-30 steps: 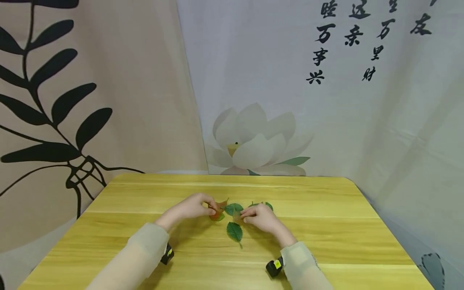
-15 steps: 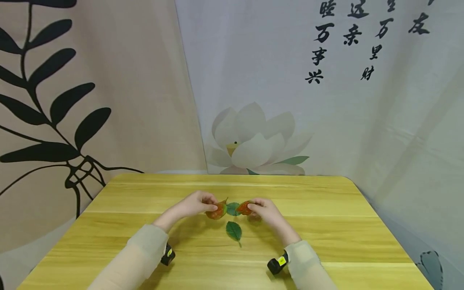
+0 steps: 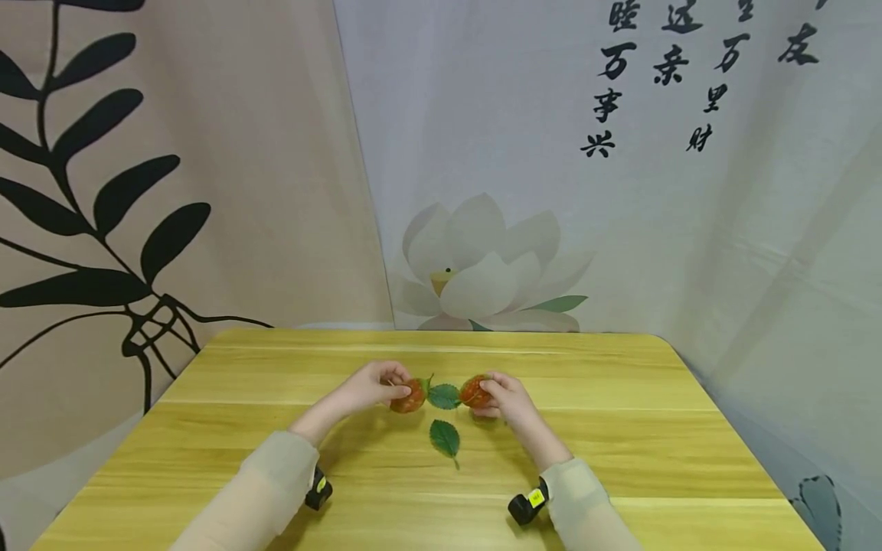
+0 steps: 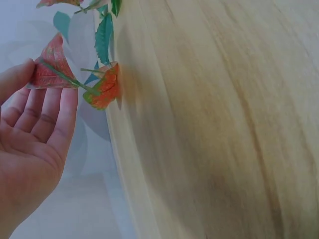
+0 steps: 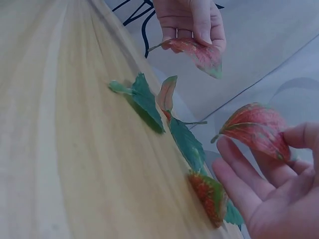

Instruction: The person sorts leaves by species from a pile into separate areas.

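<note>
Below centre in the head view, the left red leaf [image 3: 408, 402] is being pinched by the left hand [image 3: 370, 388], the right red leaf [image 3: 472, 394] by the right hand [image 3: 507, 399]. Slackening grips would be risking a drop; a low sweep would be risking dragging the green leaf [image 3: 443, 396] between them.

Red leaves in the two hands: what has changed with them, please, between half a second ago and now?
Right leaf: moved slightly right and turned, showing a broader face. Left leaf: shifted slightly left. The right hand and left hand let go of nothing. The upper green leaf and lower green leaf stayed in place.
</note>
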A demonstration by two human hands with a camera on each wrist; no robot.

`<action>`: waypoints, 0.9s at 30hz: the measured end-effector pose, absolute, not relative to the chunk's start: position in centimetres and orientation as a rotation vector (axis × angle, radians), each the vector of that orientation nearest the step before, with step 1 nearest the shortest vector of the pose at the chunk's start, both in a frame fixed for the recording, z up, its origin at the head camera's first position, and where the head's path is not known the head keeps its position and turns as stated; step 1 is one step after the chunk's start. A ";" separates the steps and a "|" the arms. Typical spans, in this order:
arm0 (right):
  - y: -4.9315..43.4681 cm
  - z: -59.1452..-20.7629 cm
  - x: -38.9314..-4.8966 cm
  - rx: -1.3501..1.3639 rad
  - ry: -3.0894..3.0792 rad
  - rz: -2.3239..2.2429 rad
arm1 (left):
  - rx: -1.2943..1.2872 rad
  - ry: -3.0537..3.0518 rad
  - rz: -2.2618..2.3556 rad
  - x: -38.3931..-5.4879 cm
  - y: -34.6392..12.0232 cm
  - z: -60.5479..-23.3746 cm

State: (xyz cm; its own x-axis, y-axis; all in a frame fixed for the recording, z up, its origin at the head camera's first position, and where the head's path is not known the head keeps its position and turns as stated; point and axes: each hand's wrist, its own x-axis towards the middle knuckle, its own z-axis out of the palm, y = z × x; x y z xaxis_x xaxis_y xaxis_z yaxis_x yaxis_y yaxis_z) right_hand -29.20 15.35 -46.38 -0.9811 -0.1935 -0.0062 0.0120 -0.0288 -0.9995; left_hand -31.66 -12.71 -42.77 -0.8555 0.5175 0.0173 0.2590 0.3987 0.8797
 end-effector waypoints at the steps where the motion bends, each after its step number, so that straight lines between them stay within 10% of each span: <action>1: 15.3 -46.4 -29.2 -0.193 2.082 -2.149 | 0.685 2.407 1.433 -31.6 -12.7 -42.8; 27: 15.6 -48.2 -29.2 -0.098 1.906 -2.117 | 0.504 2.321 1.574 -32.2 -16.4 -43.7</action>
State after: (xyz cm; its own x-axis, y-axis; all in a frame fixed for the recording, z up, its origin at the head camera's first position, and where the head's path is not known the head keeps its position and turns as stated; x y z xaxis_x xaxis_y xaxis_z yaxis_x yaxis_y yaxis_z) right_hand -29.21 15.65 -48.21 -0.9555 -0.2584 -0.1423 0.1685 -0.0822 -0.9823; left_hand -32.19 -16.40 -43.73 -0.8962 0.4414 -0.0440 0.1225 0.3415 0.9319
